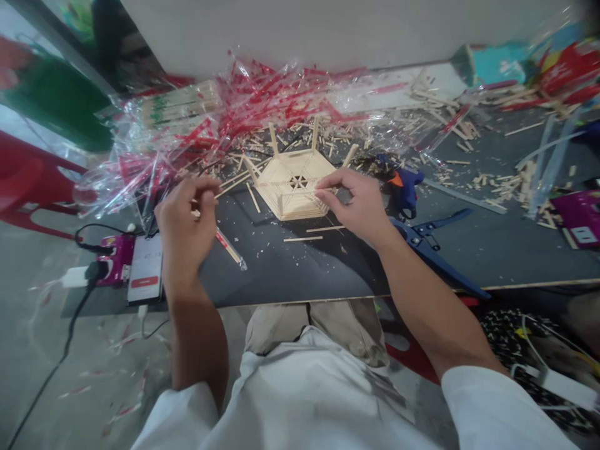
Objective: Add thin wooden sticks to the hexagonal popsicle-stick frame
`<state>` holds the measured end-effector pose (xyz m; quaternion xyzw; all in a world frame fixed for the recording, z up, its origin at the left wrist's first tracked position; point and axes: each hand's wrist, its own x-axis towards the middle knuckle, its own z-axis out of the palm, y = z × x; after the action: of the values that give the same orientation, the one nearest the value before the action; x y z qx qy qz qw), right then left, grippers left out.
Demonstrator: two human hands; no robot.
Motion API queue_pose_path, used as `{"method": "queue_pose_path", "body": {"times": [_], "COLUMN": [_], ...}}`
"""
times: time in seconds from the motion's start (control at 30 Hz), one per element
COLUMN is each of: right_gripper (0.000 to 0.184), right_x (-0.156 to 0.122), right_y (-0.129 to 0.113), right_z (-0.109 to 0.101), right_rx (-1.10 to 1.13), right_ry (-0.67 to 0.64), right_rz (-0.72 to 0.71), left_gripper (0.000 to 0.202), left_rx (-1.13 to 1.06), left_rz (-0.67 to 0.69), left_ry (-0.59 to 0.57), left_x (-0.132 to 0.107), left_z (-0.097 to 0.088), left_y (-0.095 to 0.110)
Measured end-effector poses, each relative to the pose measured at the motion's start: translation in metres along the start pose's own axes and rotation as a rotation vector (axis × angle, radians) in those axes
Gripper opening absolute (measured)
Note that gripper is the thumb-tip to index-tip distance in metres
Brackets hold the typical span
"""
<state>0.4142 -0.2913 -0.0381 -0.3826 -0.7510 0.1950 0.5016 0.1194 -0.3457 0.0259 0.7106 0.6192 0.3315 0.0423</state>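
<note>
While both forearms reach out over the dark board surface (pixel 290 269), the left hand (pixel 185 215) closes its grip, thumb against fingers, on what looks like a short pale craft stick (pixel 195 213). The right hand (pixel 354 200) curves over the near rim of a hexagonal frame of glued wooden craft sticks (pixel 290 187), its fingertips (pixel 319 194) at the edge; whether that grip is actually pinching the wood, I can't tell. The frame sits mid-surface, layered and ridged, with a small star-shaped opening at its centre and upright sticks rising from its far corners. Rough splinters and offcuts (pixel 337 147) scatter behind it, under crumpled clear plastic wrap streaked red (pixel 253 106). A blue glue gun (pixel 403 190) and blue-handled cutters (pixel 434 240) lie just right of the right hand, and two loose sticks (pixel 302 239) rest on the smooth stretch before the surface's near edge.
</note>
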Motion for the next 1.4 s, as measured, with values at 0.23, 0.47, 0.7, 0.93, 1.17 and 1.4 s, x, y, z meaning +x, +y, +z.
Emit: {"method": "queue_pose_path", "body": {"times": [0.23,0.47,0.7,0.93,1.17,1.4], "right_gripper": [0.030,0.036,0.039,0.039,0.036,0.028], "right_x": [0.000,0.000,0.000,0.000,0.001,0.002], "right_y": [0.000,0.003,0.005,0.005,0.007,0.009], "right_z": [0.001,0.001,0.003,0.003,0.002,-0.002], "right_rx": [-0.015,0.013,-0.002,-0.014,-0.010,-0.027], "right_ry": [-0.011,-0.007,0.018,0.004,-0.029,-0.061], "right_rz": [0.041,0.013,0.019,0.003,-0.015,0.031], "left_gripper": [0.027,0.017,0.020,0.023,0.033,0.035], "left_rx": [-0.009,-0.192,-0.081,0.144,0.261,0.189], "left_rz": [0.150,0.191,0.342,0.583,0.599,0.636], "left_ry": [-0.129,0.037,-0.180,-0.249,-0.330,-0.267], "left_x": [-0.023,0.036,0.027,0.036,0.036,0.033], "left_z": [0.026,0.012,0.030,0.055,0.071,0.073], "left_y": [0.036,0.023,0.037,0.063,0.065,0.058]}}
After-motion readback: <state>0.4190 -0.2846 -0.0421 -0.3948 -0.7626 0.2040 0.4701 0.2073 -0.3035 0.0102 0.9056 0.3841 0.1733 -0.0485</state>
